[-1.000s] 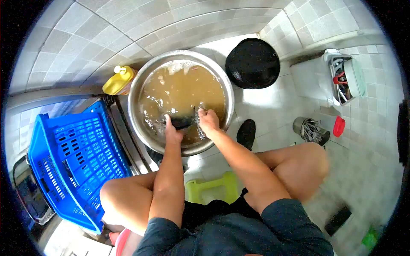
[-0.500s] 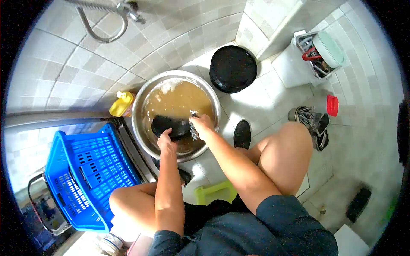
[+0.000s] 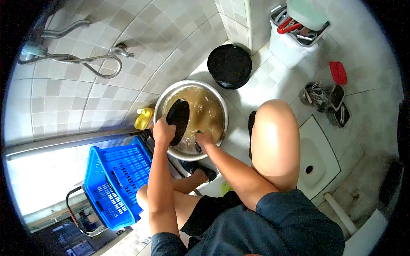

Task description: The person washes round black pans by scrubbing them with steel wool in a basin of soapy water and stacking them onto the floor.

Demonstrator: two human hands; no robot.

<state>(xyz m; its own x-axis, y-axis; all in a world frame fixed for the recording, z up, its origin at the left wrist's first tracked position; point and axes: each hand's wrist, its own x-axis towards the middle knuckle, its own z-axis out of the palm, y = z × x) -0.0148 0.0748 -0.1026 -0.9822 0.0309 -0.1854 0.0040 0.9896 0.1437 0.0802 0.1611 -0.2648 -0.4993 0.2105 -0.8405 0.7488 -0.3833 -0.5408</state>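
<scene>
A wide metal basin (image 3: pixel 226 123) holds brownish, foamy water. At its left side my left hand (image 3: pixel 164 131) grips a black round dish (image 3: pixel 178 121) by the edge, tilted steeply above the water. My right hand (image 3: pixel 206 142) is closed around a dark, shiny scrubber (image 3: pixel 198 145) near the basin's lower part, apart from the dish. Part of the scrubber is hidden by the fingers.
A stack of black dishes (image 3: pixel 229 67) stands behind the basin. Left are a yellow bottle (image 3: pixel 144 119) and a blue basket (image 3: pixel 115 179). To the right are a white bin (image 3: pixel 288 47), metal containers with utensils (image 3: pixel 316 95), a red item (image 3: pixel 338 73) and a squat toilet (image 3: pixel 318 155).
The black dish has come up out of the water and tilted upright in my left hand. My right hand has moved away from it, lower in the basin. The camera view has turned.
</scene>
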